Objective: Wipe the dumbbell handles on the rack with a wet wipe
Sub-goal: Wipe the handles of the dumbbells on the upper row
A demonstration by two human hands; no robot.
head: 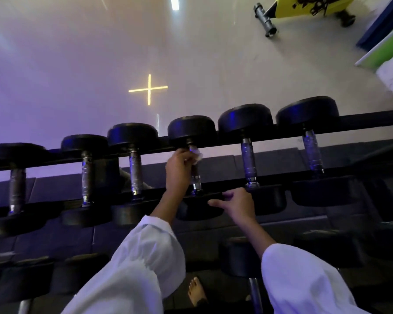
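Head view, looking steeply down: a pale glossy floor (pixel 89 64) fills the upper half, washed purple on the left, with a yellow cross of light (pixel 149 88) reflected in it. Across the middle runs a black two-rail metal rack (pixel 361 120). It carries six black round-headed dumbbells with knurled steel grips, each laid across both rails. A lower tier of dark weights (pixel 241 257) shows dimly beneath. At the top right stands a yellow machine (pixel 313 5) with a grey roller foot, next to a blue and green panel (pixel 386 41).

Two loose white sleeves (pixel 141 268) come in from the bottom edge, and both hands are at the rack. The left hand (pixel 178 168) reaches to the fourth dumbbell (pixel 191 129) from the left. It is curled round the far end of that dumbbell's steel handle (pixel 196 177), just under the far head. A crumpled white wet wipe (pixel 196 154) is pressed between its fingers and the handle, and a bit of it pokes out to the right. The right hand (pixel 238 206) rests at the near rail between the near heads of the fourth and fifth dumbbells, fingers relaxed and gripping nothing. A bare foot (pixel 196 291) shows on the dark mat between the sleeves.
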